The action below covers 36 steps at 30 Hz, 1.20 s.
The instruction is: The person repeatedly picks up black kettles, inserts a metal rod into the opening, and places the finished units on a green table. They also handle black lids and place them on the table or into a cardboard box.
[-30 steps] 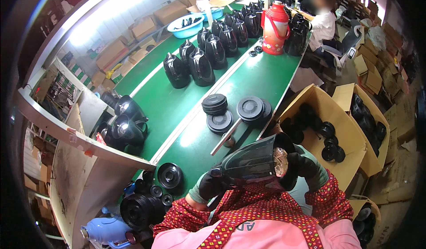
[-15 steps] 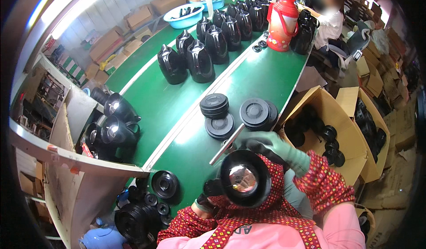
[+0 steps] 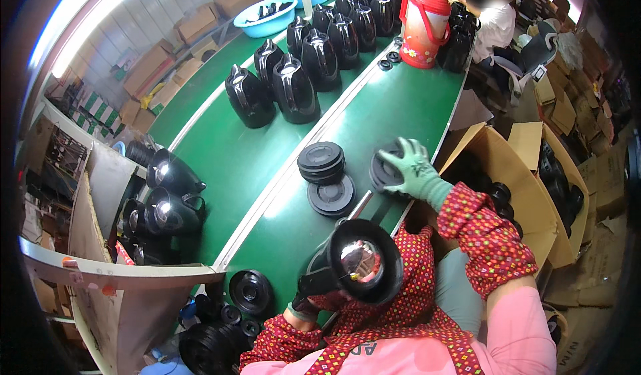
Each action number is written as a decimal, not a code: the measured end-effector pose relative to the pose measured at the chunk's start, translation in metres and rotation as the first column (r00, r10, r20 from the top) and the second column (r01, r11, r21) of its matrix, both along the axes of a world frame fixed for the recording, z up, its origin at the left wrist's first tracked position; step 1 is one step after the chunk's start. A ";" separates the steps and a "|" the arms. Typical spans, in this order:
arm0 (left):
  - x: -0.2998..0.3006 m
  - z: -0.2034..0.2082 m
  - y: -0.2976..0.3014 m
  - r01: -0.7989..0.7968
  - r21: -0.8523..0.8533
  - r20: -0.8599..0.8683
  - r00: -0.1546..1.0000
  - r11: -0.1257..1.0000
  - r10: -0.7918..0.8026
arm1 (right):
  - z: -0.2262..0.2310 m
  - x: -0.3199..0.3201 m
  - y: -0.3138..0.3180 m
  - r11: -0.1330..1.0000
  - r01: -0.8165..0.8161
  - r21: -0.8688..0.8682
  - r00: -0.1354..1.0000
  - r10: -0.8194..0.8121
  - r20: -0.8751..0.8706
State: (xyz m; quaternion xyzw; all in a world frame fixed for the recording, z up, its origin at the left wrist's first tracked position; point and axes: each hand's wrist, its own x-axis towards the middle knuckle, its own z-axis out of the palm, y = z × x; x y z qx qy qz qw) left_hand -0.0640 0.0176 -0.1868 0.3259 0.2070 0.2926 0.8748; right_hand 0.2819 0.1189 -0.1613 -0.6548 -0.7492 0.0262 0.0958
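My left hand [image 3: 304, 308], in a dark-palmed glove, is closed around the handle side of a black thermos jug [image 3: 320, 268]. The jug is tilted, its open round end facing up and showing a shiny silvery surface inside. My right hand [image 3: 415, 169], in a pale green glove, has its fingers and thumb curled over the edge of a black round base disc [image 3: 384, 170] on the green table. Left of that hand, a stack of black discs [image 3: 321, 161] stands beside another disc pile [image 3: 332, 195]. A metal bar [image 3: 361, 205] sticks out beyond the jug.
Several upright black jugs [image 3: 296, 94] and a red thermos flask [image 3: 425, 28] stand farther up the green table [image 3: 267, 195]. More jugs [image 3: 175, 211] lie at left. Black round parts [image 3: 251, 293] sit near left. Cardboard boxes [image 3: 527, 221] stand at right. A person [image 3: 495, 34] sits beyond.
My right hand has moved away from the jug, up to the right-hand discs, and taken hold of one. The jug has tipped slightly, showing more of its side, in my left hand.
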 end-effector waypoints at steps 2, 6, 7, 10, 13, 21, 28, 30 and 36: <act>0.006 0.005 0.003 0.048 -0.206 0.125 0.992 0.977 -0.022 | 0.016 -0.004 -0.030 0.984 0.118 0.134 0.972 -0.087 -0.216; 0.020 0.007 0.000 0.049 -0.143 0.100 0.994 0.988 -0.035 | 0.069 -0.025 -0.123 0.980 -0.096 0.176 0.752 0.187 -0.632; 0.022 0.007 -0.002 0.026 -0.005 0.018 0.999 1.000 -0.026 | 0.084 -0.038 -0.143 0.968 -0.130 0.213 0.748 0.237 -0.620; 0.034 0.019 -0.013 0.144 0.318 -0.072 0.989 0.937 -0.128 | 0.103 -0.043 -0.190 0.978 -0.106 0.181 0.732 0.200 -0.652; 0.038 0.008 -0.028 0.117 0.183 -0.067 0.992 0.976 -0.106 | 0.109 -0.043 -0.221 0.974 -0.079 0.212 0.712 0.204 -0.672; 0.049 0.031 -0.055 0.031 0.241 -0.169 0.986 0.970 0.010 | 0.118 -0.030 -0.276 0.910 -0.081 0.406 0.660 0.355 -0.663; 0.057 0.098 -0.050 -0.139 0.846 -0.150 0.864 0.514 0.480 | 0.059 -0.026 -0.296 0.915 0.174 -0.364 -0.388 -0.276 -0.879; 0.063 0.122 -0.045 -0.096 0.991 0.030 0.842 0.096 0.538 | 0.073 -0.007 -0.304 0.909 -0.062 -0.413 -0.386 -0.403 -0.830; 0.035 0.090 -0.036 0.094 0.714 -0.267 0.953 0.694 0.145 | 0.120 0.000 -0.334 0.903 -0.029 0.429 0.690 0.328 -0.645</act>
